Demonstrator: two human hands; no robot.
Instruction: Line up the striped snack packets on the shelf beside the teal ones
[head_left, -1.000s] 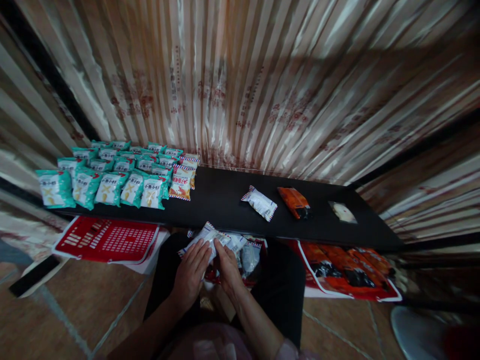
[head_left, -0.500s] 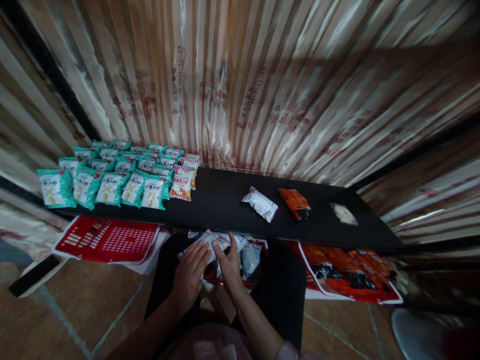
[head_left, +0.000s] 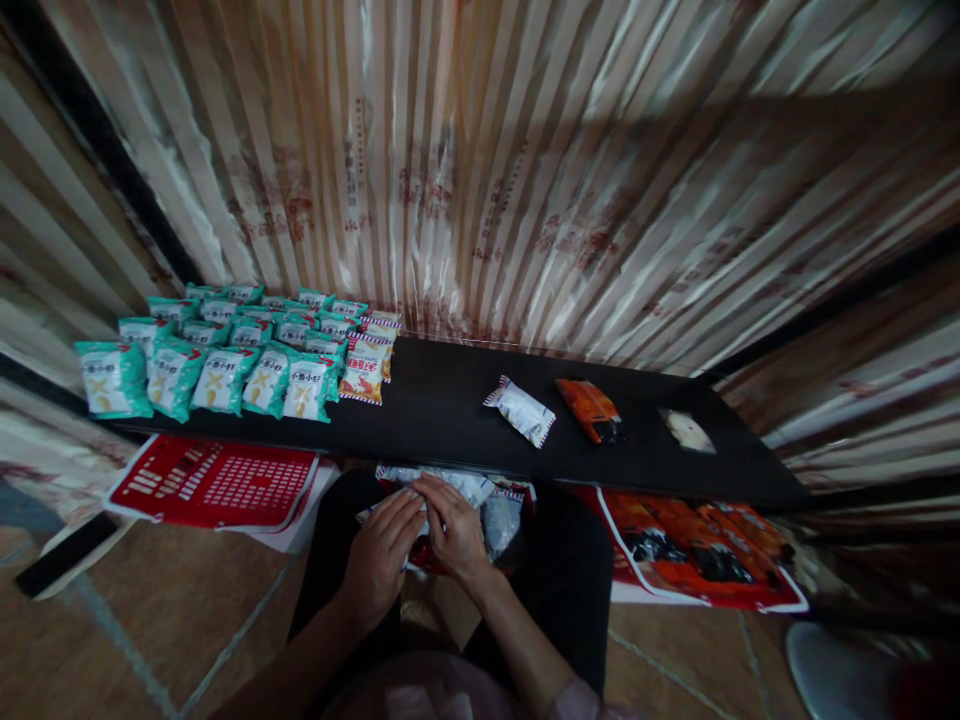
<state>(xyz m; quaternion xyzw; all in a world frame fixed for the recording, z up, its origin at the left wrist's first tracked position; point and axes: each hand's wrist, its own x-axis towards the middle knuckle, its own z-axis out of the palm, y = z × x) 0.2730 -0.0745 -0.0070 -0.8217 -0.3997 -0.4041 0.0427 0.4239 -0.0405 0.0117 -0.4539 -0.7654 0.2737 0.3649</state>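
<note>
My left hand [head_left: 384,545] lies over a silver-white snack bag [head_left: 367,514], fingers together and bent onto it. Against it from the other side comes my right hand [head_left: 453,527], its fingertips meeting the left ones over the same bag. Most of that bag is hidden under both hands. Just below and beyond them, between the knees, is a red basket [head_left: 426,558] holding more silver-backed bags, one a grey-white bag [head_left: 503,520] to the right of my right hand.
On the black bench [head_left: 442,400] stand rows of teal snack bags [head_left: 225,378], orange-and-white shrimp bags [head_left: 365,368], a white bag [head_left: 523,410], an orange packet [head_left: 589,408] and a small pale packet [head_left: 687,431]. Red baskets flank me: left basket [head_left: 255,485], right basket [head_left: 675,585] with orange packets.
My right hand has turned inward, its raised fingers folding down over the bag towards the left fingertips. My left hand has barely moved.
</note>
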